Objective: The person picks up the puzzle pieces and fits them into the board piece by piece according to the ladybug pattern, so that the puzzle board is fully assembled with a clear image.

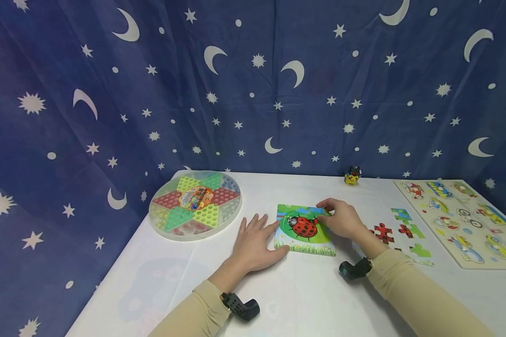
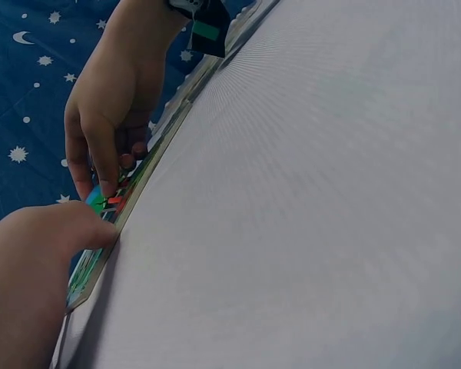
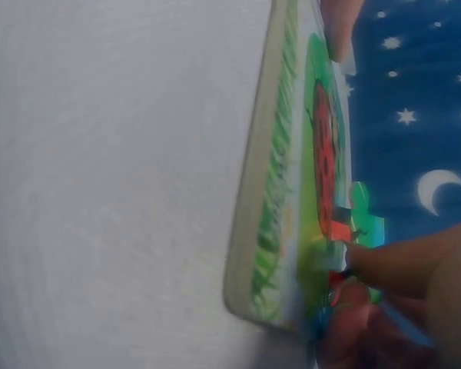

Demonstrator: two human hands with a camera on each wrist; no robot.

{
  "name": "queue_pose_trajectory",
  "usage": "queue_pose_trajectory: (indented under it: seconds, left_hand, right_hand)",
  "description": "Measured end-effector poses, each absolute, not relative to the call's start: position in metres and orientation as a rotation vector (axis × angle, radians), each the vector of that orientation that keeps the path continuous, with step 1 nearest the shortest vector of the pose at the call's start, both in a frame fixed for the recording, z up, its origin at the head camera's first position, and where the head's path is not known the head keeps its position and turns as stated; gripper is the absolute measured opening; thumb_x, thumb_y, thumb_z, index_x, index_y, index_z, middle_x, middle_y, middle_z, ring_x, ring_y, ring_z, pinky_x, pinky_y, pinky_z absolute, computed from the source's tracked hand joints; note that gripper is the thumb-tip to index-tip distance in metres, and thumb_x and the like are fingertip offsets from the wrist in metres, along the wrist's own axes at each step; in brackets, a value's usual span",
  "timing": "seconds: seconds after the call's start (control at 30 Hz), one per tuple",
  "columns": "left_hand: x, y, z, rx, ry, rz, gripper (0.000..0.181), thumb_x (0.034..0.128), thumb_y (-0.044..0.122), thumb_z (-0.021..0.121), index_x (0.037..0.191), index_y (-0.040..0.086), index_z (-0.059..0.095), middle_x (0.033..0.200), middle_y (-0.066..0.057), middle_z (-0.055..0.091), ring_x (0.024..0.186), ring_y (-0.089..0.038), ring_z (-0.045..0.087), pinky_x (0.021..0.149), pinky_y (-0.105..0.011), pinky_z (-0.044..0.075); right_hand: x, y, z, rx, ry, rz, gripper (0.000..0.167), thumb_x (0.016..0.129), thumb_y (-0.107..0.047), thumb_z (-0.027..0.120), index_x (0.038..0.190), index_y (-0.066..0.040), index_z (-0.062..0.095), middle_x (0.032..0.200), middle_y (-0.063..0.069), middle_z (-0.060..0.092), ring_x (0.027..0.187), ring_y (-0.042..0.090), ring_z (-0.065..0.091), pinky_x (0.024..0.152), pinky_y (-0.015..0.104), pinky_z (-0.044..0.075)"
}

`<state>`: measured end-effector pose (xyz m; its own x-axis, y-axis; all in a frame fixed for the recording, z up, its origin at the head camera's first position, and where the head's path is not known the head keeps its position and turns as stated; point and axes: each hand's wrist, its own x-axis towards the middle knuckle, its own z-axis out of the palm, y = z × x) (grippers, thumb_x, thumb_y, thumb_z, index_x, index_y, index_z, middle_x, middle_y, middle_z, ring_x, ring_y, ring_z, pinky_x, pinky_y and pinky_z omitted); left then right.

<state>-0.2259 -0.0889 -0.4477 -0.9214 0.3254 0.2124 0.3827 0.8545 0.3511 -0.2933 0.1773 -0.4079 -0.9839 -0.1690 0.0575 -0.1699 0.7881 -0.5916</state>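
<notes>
A square ladybug puzzle board (image 1: 303, 228) lies flat on the white table. My left hand (image 1: 255, 243) is beside its left side, palm down, fingers spread and fairly straight, with the index finger and thumb at the board's edge. Over the board's upper right corner, my right hand (image 1: 341, 218) pinches a puzzle piece (image 3: 360, 201), green and blue with a bit of red. The right wrist view shows this piece tilted up from the board, partly hidden by the fingers. To the right lie loose puzzle pieces (image 1: 383, 233), red, green and blue, some behind the right forearm.
A round Chinese checkers board (image 1: 196, 206) stands at the back left. A wooden vehicle peg puzzle (image 1: 464, 220) lies at the far right. A small yellow and black figurine (image 1: 352, 176) is near the back edge, before a blue moon-and-star curtain (image 1: 253, 117).
</notes>
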Motion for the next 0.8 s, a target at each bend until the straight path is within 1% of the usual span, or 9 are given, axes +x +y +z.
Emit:
queue_pose_trajectory:
  seconds: [0.13,0.47,0.6,0.8]
  left_hand:
    - [-0.226,-0.089,-0.448,-0.544,-2.895,-0.587,0.076,0.0896,0.067,0.057,0.150,0.022,0.055,0.159,-0.015,0.042,0.151,-0.037,0.028,0.122,-0.060,0.011]
    - [-0.227,-0.090,-0.448,-0.562,-2.920,-0.543,0.077,0.0911,0.071,0.054,0.152,0.025,0.053,0.160,-0.014,0.041,0.151,-0.037,0.027,0.122,-0.060,0.011]
    - [-0.228,-0.088,-0.447,-0.573,-2.920,-0.530,0.078,0.0912,0.073,0.053,0.153,0.025,0.052,0.160,-0.014,0.040,0.151,-0.037,0.026,0.122,-0.060,0.011]
    - [-0.227,-0.087,-0.447,-0.554,-2.926,-0.539,0.077,0.0908,0.071,0.055,0.152,0.026,0.053,0.160,-0.015,0.040,0.152,-0.037,0.026,0.122,-0.059,0.010]
  right_hand:
    - [-0.293,0.169,-0.410,0.271,-2.966,0.931,0.032,0.094,-0.016,0.072,0.123,-0.003,0.066,0.114,0.019,0.067,0.109,0.039,0.061,0.094,0.057,0.049]
    - [-0.292,0.157,-0.411,0.251,-2.976,0.922,0.035,0.096,-0.018,0.072,0.126,-0.001,0.067,0.125,0.021,0.067,0.121,0.041,0.058,0.104,0.059,0.044]
    - [-0.293,0.156,-0.414,0.222,-2.970,0.935,0.036,0.097,-0.019,0.071,0.127,0.000,0.067,0.128,0.021,0.065,0.123,0.040,0.057,0.106,0.057,0.043]
    - [-0.294,0.154,-0.419,0.256,-2.957,0.931,0.035,0.097,-0.018,0.071,0.126,0.000,0.067,0.125,0.021,0.064,0.119,0.038,0.058,0.105,0.055,0.044]
